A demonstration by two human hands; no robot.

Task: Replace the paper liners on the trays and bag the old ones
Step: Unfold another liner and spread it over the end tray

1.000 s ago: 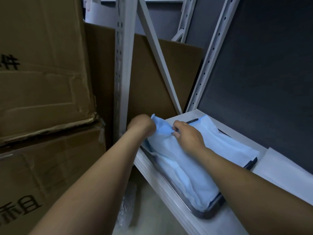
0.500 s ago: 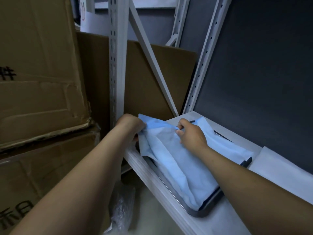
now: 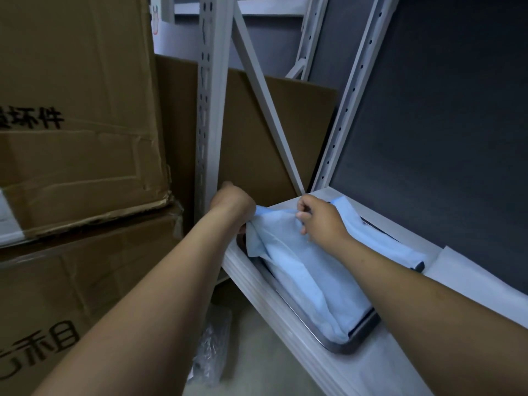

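A metal tray lies on the white shelf, covered by a crumpled light blue paper liner. My left hand grips the liner's far left corner at the shelf's end; its fingers are hidden behind the paper. My right hand pinches the liner's far edge a little to the right. Between both hands the paper is lifted off the tray and bunched into folds. The tray's near right corner shows bare metal.
Large cardboard boxes are stacked at the left. A white shelf post and a diagonal brace stand right behind my hands. A white sheet lies on the shelf right of the tray. A clear plastic bag lies on the floor below.
Both hands have spread apart along the liner's far edge, and the liner's left corner has been pulled out over the shelf's end.
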